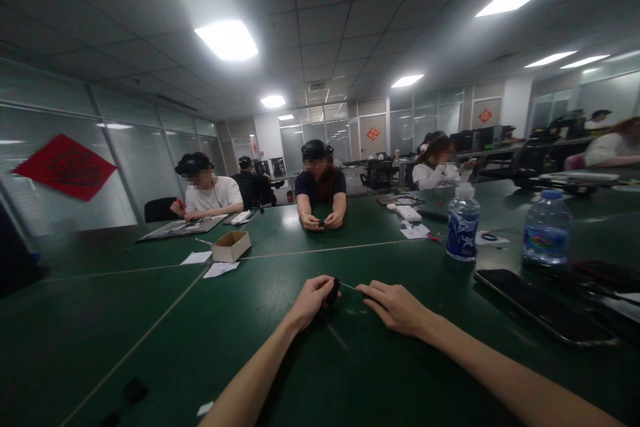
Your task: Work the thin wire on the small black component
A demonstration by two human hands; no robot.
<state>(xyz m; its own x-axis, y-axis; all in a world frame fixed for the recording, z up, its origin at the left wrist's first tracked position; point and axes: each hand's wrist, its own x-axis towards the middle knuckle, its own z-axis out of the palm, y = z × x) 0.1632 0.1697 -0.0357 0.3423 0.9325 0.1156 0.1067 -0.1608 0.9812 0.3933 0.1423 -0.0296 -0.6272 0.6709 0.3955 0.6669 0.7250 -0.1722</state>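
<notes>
Pinching a small black part (pixel 333 291) in the left hand (pixel 311 301) just above the table (pixel 150 320), w/ right hand (pixel 395 307) fingertips closed on a thin pin (pixel 349 287): keep both wrists low & steady.

Left hand (pixel 311 301) pinches a small black part (pixel 333 291); right hand (pixel 395 307) rests beside it

No text, brand or number is legible. Red diamond sign (pixel 64 166) on the left glass wall carries dark characters, too blurred to read. Water bottle (pixel 463 225) has a blue label with white print, unreadable
</notes>
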